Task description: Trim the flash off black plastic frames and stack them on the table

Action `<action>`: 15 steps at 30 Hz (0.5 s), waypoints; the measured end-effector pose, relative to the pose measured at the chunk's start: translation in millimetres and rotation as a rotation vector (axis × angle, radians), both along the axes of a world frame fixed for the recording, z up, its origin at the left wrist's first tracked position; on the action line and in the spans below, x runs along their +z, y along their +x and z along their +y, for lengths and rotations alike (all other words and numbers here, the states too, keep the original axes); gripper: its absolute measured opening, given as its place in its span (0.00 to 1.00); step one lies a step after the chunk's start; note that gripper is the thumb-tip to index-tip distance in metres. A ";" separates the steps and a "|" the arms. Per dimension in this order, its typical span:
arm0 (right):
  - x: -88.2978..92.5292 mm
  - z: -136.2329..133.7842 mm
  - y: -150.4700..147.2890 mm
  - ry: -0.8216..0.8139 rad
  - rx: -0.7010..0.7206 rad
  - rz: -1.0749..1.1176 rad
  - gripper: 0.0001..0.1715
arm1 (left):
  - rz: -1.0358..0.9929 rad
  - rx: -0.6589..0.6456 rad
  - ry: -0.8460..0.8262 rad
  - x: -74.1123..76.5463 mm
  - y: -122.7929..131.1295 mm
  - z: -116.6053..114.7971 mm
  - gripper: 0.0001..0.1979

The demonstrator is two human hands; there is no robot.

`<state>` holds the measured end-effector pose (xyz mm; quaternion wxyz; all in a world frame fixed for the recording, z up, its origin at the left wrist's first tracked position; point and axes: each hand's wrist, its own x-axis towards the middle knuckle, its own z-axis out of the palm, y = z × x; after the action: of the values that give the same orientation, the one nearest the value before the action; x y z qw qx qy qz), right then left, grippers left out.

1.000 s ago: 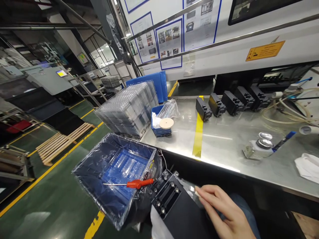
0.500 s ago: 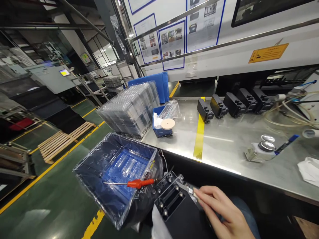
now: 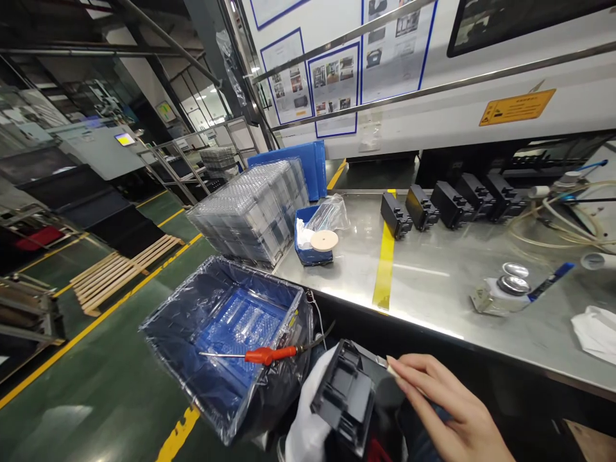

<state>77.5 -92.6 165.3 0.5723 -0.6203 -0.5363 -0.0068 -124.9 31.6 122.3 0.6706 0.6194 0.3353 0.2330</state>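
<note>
My left hand [image 3: 308, 420], in a white glove, grips a black plastic housing [image 3: 353, 391] low in the middle of the view. The housing's recessed, slotted face is turned up toward me. Bare, my right hand [image 3: 447, 404] is closed in a pinch just right of the housing. Between its thumb and fingertips is a small thin blade [image 3: 391, 363], of which only a pale end shows; the rest is hidden. Left of the housing, a red-handled screwdriver-like tool [image 3: 272, 354] with a cable lies over the rim of a lined bin.
The lined blue bin [image 3: 180, 305] stands at left, by clear stacked trays [image 3: 250, 212]. On the metal bench [image 3: 423, 269] are several black housings [image 3: 452, 204], a small blue box [image 3: 315, 256], a dispenser bottle [image 3: 500, 295], a blue marker [image 3: 551, 281] and white cloth [image 3: 597, 330].
The housing has been turned over, from a side with round metal fittings to a recessed one. The gloved left hand shows more now. The right hand has moved slightly right with the blade.
</note>
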 end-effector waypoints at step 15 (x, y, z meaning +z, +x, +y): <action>7.8 -5.9 7.4 -0.176 0.040 0.290 0.17 | 0.090 -0.012 0.359 28.3 -0.6 0.0 0.24</action>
<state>84.8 -98.5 173.1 0.5871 -0.6519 -0.4588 0.1410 -125.4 31.6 150.6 0.5352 0.7408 0.3143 0.2570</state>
